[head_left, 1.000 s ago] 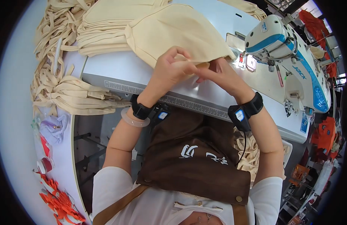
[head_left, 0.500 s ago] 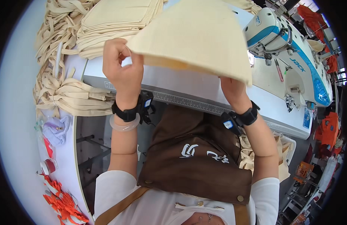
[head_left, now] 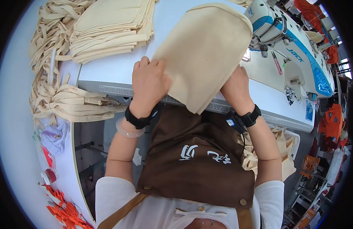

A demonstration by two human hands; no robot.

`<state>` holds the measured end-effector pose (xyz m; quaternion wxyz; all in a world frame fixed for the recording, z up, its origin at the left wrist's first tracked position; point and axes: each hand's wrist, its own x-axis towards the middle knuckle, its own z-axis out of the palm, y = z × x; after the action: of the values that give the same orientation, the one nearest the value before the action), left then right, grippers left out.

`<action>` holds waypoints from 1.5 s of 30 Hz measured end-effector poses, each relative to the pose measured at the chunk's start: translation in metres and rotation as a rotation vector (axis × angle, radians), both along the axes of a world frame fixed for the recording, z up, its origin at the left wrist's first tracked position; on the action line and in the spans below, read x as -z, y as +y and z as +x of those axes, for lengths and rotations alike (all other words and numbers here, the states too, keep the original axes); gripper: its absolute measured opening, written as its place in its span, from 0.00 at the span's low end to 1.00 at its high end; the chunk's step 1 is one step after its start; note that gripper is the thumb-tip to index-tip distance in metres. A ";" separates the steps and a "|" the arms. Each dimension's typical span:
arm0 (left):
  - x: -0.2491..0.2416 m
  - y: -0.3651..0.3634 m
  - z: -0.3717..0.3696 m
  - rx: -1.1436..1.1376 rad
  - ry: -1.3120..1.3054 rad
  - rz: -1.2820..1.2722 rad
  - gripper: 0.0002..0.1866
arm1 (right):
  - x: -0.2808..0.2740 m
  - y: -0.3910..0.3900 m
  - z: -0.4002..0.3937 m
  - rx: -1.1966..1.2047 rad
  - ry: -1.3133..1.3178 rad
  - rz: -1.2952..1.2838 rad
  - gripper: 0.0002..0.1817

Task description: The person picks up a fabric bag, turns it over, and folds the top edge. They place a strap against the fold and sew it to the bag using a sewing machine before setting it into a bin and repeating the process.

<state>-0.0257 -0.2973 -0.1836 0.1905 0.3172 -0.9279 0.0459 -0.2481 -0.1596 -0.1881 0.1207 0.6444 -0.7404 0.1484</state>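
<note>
A cream canvas piece point(head_left: 207, 53), looking like a bag panel, slants over the front edge of the sewing table, its lower corner hanging past the ruler strip. My left hand point(head_left: 150, 82) is closed at its left edge, fingers curled and partly blurred. At the right edge, my right hand point(head_left: 237, 87) grips the canvas, with some of its fingers hidden behind the cloth. To the right of the canvas stands a white and blue sewing machine point(head_left: 294, 49).
A stack of folded cream canvas point(head_left: 111, 28) lies at the back left. Bundled fabric straps point(head_left: 77, 101) hang along the left side. Red-handled tweezers point(head_left: 277, 63) rest beside the machine. Below the table's right end is a bin of cream pieces point(head_left: 283, 152).
The canvas has come down from a raised, spread position and now slants toward me. My left hand has moved right and lower, from the cloth's upper left corner to its side.
</note>
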 end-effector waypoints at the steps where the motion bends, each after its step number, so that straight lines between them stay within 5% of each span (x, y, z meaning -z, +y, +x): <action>1: -0.005 0.001 -0.001 0.019 -0.033 0.041 0.12 | -0.001 -0.001 0.000 -0.010 -0.014 -0.015 0.11; 5: -0.002 -0.012 0.001 0.180 -0.029 0.085 0.26 | 0.005 -0.009 -0.009 -0.039 -0.039 -0.162 0.09; 8: -0.017 0.000 -0.001 0.099 -0.133 0.186 0.35 | 0.003 -0.015 -0.005 -0.091 -0.025 -0.222 0.10; 11: -0.023 0.009 -0.002 0.218 -0.110 0.230 0.37 | 0.001 -0.022 -0.002 -0.164 -0.134 -0.319 0.13; 18: 0.006 0.020 -0.003 0.506 -0.100 0.132 0.21 | 0.015 -0.024 -0.007 -0.206 -0.706 -0.272 0.22; 20: 0.018 0.010 -0.004 0.507 -0.081 0.162 0.14 | 0.017 -0.026 -0.006 -0.217 -0.622 -0.309 0.22; 23: 0.031 0.003 -0.002 0.399 0.421 0.456 0.09 | 0.010 -0.029 -0.009 -0.154 -0.144 -0.239 0.17; 26: -0.008 -0.014 0.006 -0.152 0.558 1.321 0.12 | 0.003 -0.021 -0.006 0.024 0.043 0.039 0.09; 29: 0.016 -0.069 0.045 -0.051 0.833 1.676 0.18 | 0.004 -0.011 -0.006 0.105 0.152 0.064 0.02; 32: 0.036 -0.090 0.056 0.004 1.248 2.616 0.17 | 0.010 -0.008 -0.006 0.201 0.159 0.085 0.02; 33: 0.039 -0.087 0.055 -0.043 1.299 2.698 0.19 | 0.012 -0.008 -0.005 0.204 0.173 0.093 0.01; 36: 0.012 -0.051 0.036 -0.227 1.333 2.234 0.22 | 0.015 -0.006 -0.003 0.204 0.206 0.124 0.02; 39: -0.009 -0.018 0.020 0.142 1.422 2.365 0.24 | 0.008 -0.002 -0.001 0.152 0.200 0.146 0.09; 42: 0.000 -0.007 0.014 0.032 1.687 2.412 0.29 | -0.018 0.012 0.012 0.020 0.109 0.040 0.17; 45: 0.008 0.004 0.003 0.103 1.335 2.053 0.27 | -0.030 0.024 0.029 -0.259 -0.132 -0.128 0.26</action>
<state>-0.0226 -0.2937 -0.1915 0.2918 0.2443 -0.2649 -0.8860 -0.2188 -0.1356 -0.1583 0.0922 0.7145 -0.6463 0.2516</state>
